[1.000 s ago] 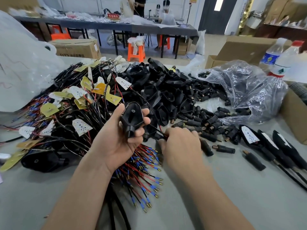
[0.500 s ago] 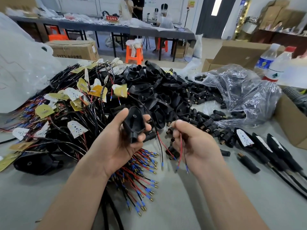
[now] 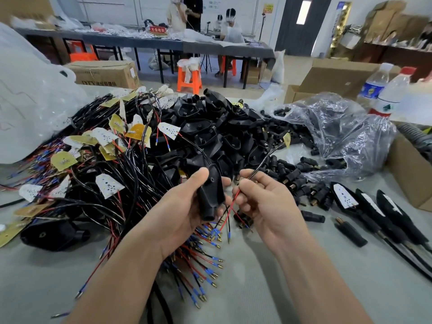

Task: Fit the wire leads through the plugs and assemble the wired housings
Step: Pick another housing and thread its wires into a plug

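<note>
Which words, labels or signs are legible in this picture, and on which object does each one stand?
"不合格区": on the red sign at the back of the room.
"QTY" (first letter uncertain), followed by blurred characters: on the cardboard box at the left.
The bottle labels and the yellow wall notice are too blurred to read.

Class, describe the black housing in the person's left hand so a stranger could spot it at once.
Start at the heap of black housings mid-table. Just in front, the left hand grips one housing, neck downward. Unlike the rest, it is held off the heap.
</note>
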{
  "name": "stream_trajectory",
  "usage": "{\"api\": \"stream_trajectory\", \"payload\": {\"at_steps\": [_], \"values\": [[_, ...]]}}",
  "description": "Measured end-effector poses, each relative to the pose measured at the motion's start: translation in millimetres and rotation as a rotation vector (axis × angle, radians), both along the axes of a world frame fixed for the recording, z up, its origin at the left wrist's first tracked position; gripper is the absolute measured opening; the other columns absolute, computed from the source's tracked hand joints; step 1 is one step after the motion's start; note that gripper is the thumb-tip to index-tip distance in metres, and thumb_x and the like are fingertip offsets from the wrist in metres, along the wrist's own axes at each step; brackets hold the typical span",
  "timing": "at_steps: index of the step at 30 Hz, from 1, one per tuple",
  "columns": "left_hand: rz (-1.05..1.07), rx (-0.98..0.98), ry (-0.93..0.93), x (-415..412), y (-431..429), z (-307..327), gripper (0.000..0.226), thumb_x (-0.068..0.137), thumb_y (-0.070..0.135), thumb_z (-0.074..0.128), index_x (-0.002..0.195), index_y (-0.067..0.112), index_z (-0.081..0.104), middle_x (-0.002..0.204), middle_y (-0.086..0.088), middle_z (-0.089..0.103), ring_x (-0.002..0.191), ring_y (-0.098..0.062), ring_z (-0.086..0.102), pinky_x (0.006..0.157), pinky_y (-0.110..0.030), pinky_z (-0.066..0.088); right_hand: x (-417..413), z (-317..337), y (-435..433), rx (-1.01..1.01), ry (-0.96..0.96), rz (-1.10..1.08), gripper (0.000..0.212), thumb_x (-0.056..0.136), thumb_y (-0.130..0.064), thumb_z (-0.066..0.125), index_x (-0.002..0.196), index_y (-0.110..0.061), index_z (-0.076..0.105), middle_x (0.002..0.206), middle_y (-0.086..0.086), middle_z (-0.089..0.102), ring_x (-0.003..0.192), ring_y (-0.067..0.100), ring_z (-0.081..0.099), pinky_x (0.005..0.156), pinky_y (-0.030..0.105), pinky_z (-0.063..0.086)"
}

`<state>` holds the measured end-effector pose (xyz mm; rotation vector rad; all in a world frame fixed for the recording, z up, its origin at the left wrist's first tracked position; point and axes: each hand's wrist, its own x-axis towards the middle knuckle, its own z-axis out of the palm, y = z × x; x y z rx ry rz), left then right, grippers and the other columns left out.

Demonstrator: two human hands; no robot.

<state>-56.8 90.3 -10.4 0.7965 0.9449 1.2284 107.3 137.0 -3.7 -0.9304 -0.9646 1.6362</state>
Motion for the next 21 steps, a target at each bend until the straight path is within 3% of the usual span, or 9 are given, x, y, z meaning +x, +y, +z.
{"api": "stream_trajectory", "payload": {"at_steps": [5, 11, 15, 18, 21], "values": [[0.072, -0.022, 0.016, 6.1, 1.0, -1.2, 0.048, 0.108, 0.043, 0.040, 0.123, 0.009, 0.069, 0.113, -0.014, 0.077, 0.102, -0.024, 0.075, 0.079, -0.035, 0.060, 4.5, 4.8, -2.8, 0.074, -0.055, 0.021, 0.014, 0.096, 0.008, 0.057, 0.096, -0.006, 0.059, 0.076, 0.021, 0.066, 0.052, 0.016, 0.059, 0.048, 0.022, 0.043], [0.126, -0.051, 0.170, 7.5, -0.6, 0.8, 0.041, 0.107, 0.042, 0.046, 0.112, 0.015, 0.077, 0.111, -0.015, 0.077, 0.099, -0.032, 0.075, 0.070, -0.036, 0.061, 8.4, 6.9, 1.7, -0.041, 0.235, -0.003, 0.019, 0.099, 0.000, 0.057, 0.085, -0.011, 0.062, 0.075, 0.013, 0.069, 0.054, 0.012, 0.064, 0.050, 0.020, 0.052], [0.286, -0.006, 0.272, 9.6, 1.7, 0.8, 0.028, 0.101, 0.042, 0.059, 0.096, 0.026, 0.081, 0.099, -0.008, 0.079, 0.086, -0.021, 0.075, 0.065, -0.028, 0.060, 5.0, 4.1, 1.6, 0.069, 0.062, -0.085, 0.021, 0.098, 0.000, 0.058, 0.083, -0.013, 0.060, 0.073, 0.012, 0.068, 0.049, 0.014, 0.056, 0.050, 0.022, 0.047], [0.459, 0.113, 0.384, 9.3, 2.8, -3.5, 0.023, 0.088, 0.055, 0.068, 0.091, 0.036, 0.080, 0.090, 0.002, 0.079, 0.085, -0.016, 0.075, 0.079, -0.036, 0.062, 5.6, 4.7, 2.3, 0.222, -0.179, -0.180, 0.020, 0.097, 0.000, 0.058, 0.082, -0.013, 0.060, 0.068, 0.013, 0.068, 0.048, 0.017, 0.057, 0.047, 0.022, 0.045], [0.453, 0.221, 0.478, 9.4, 1.6, -5.0, 0.026, 0.076, 0.063, 0.067, 0.096, 0.048, 0.077, 0.093, 0.010, 0.079, 0.090, -0.007, 0.075, 0.081, -0.029, 0.058, 6.5, 5.5, 1.8, 0.243, -0.176, -0.192, 0.017, 0.099, -0.001, 0.057, 0.086, -0.011, 0.059, 0.072, 0.014, 0.072, 0.054, 0.020, 0.066, 0.050, 0.023, 0.052]]}}
